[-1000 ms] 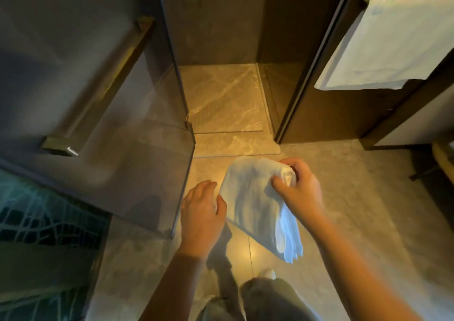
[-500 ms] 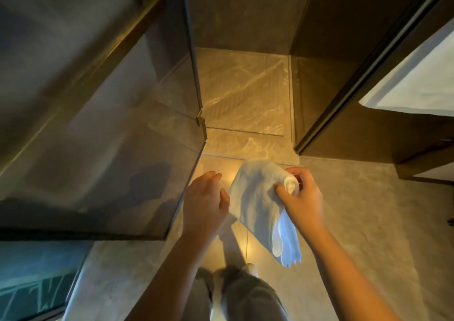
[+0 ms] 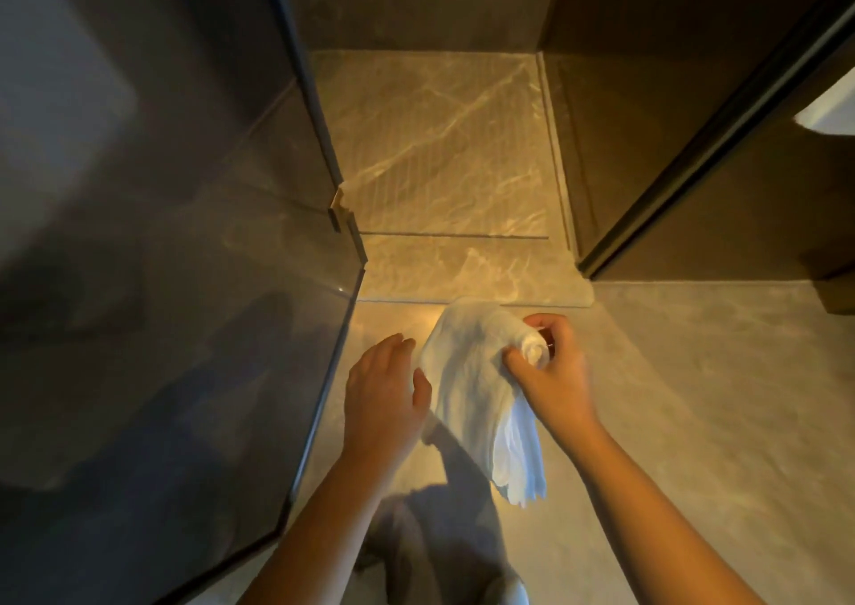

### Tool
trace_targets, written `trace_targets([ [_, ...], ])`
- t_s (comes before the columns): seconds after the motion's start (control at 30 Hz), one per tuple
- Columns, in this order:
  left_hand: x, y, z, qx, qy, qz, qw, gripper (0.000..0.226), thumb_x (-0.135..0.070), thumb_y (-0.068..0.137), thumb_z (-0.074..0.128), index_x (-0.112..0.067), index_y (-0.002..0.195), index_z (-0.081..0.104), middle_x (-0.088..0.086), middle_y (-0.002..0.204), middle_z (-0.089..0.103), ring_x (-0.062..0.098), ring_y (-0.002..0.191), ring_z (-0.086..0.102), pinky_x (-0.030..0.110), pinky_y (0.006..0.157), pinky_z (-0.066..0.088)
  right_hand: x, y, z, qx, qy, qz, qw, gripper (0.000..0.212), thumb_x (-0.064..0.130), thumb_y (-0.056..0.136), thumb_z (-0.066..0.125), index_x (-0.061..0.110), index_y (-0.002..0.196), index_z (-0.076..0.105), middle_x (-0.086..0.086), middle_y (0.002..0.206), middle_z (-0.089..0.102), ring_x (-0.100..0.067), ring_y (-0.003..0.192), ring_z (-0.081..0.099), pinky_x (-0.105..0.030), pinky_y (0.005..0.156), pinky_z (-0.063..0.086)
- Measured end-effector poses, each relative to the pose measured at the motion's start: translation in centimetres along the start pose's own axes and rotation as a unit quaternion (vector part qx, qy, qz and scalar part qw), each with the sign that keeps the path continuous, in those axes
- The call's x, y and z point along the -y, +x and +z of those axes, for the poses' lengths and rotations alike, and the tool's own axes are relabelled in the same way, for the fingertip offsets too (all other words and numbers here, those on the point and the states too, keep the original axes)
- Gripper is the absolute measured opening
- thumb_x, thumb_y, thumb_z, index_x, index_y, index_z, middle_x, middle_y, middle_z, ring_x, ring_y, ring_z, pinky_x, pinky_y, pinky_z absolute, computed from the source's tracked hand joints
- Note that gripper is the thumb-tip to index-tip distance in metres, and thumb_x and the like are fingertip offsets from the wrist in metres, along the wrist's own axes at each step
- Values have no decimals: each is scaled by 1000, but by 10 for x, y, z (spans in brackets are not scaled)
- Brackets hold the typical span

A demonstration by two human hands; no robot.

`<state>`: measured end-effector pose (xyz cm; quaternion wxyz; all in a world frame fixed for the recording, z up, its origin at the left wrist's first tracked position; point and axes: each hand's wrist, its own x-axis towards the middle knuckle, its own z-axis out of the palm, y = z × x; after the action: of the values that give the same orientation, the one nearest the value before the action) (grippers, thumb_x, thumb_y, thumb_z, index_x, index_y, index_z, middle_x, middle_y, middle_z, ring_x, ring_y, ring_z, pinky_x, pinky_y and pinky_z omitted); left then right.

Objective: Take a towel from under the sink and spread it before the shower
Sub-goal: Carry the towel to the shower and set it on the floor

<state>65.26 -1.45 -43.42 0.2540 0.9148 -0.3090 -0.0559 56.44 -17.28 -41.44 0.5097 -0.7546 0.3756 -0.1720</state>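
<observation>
Where the right hand grips: the right hand (image 3: 553, 368) has its thumb and fingers curled round the rolled upper end of the white towel (image 3: 467, 387), clamped on it.
Towel: held in the air over the bathroom floor (image 3: 694, 396), just short of the shower threshold (image 3: 467, 271); it is partly unrolled, with its loose layered end hanging below the right wrist.
Left hand: the left hand (image 3: 381, 396) has its fingers straight and holds nothing; its thumb lies at the towel's left edge, and whether it touches the cloth cannot be told.
Below the hands: grey trouser legs (image 3: 430, 535) and a shadow on the pale tile.
Threshold: a marbled, brightly lit strip just beyond the towel.
Shower floor (image 3: 439, 141): ribbed marbled tile behind the threshold.
Glass door (image 3: 185, 326): smoked and standing open on the left, its edge near the left hand.
Right side: a dark frame post (image 3: 717, 132), with a bit of white cloth (image 3: 828, 109) at the picture's edge.
</observation>
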Motion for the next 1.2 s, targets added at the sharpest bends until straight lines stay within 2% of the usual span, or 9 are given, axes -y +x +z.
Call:
trace_targets([
  [0.3,110,69,146,13,43,13,999,39,-15,84,55,-8,122,53,13,129,55,31,120,49,46,99,38,-145,85,112,-7,38,0,999,26,21,60,62,33,78,48,12,70,58,6,61,54,-7,49,39],
  [0.47,158,83,186,-48,56,52,996,37,-15,77,45,1,106,63,22,110,66,36,99,63,48,84,50,-190,117,181,-28,111,-9,993,27,10,68,65,27,80,48,11,72,56,11,58,52,-6,49,38],
  [0.57,185,91,208,-75,47,18,996,40,-17,82,44,-1,116,59,20,122,60,36,112,56,47,96,42,-205,141,205,-69,171,-22,983,26,8,73,64,21,88,49,12,75,53,7,62,53,-3,51,38],
  [0.63,199,100,226,-65,39,-5,997,38,-17,89,45,-6,125,52,16,132,52,34,122,47,46,103,33,-223,155,210,-97,206,-11,974,25,9,75,63,19,92,48,9,80,54,-1,68,54,-14,60,45],
  [0.73,213,97,259,-76,20,10,997,40,-22,88,40,-4,121,54,18,125,57,36,114,51,45,98,38,-275,157,216,-92,219,36,971,23,8,76,62,20,89,47,2,82,54,-19,72,55,-39,67,49],
  [0.83,227,81,300,-44,55,73,995,44,-20,87,31,2,110,60,21,114,62,37,103,59,44,89,45,-341,135,225,-77,186,113,973,26,6,76,61,22,82,42,-6,82,53,-22,68,54,-41,63,50],
  [0.93,243,68,335,44,65,67,995,33,-16,87,44,-3,113,58,20,117,61,37,104,57,44,90,46,-398,107,225,-76,148,181,969,25,4,77,60,13,85,38,-8,77,47,-20,58,50,-36,53,46],
  [1.07,262,47,376,84,95,89,988,30,-10,80,58,0,108,61,24,112,63,41,101,61,50,83,51,-448,87,215,-53,94,195,975,29,4,76,61,18,74,36,-7,74,44,-28,68,52,-48,67,49],
  [1.2,274,26,401,104,92,70,988,38,-15,83,65,0,117,56,25,121,59,42,112,55,53,89,47,-467,81,210,-19,66,187,980,32,4,77,63,20,73,36,-1,71,43,-16,61,48,-31,57,42],
])
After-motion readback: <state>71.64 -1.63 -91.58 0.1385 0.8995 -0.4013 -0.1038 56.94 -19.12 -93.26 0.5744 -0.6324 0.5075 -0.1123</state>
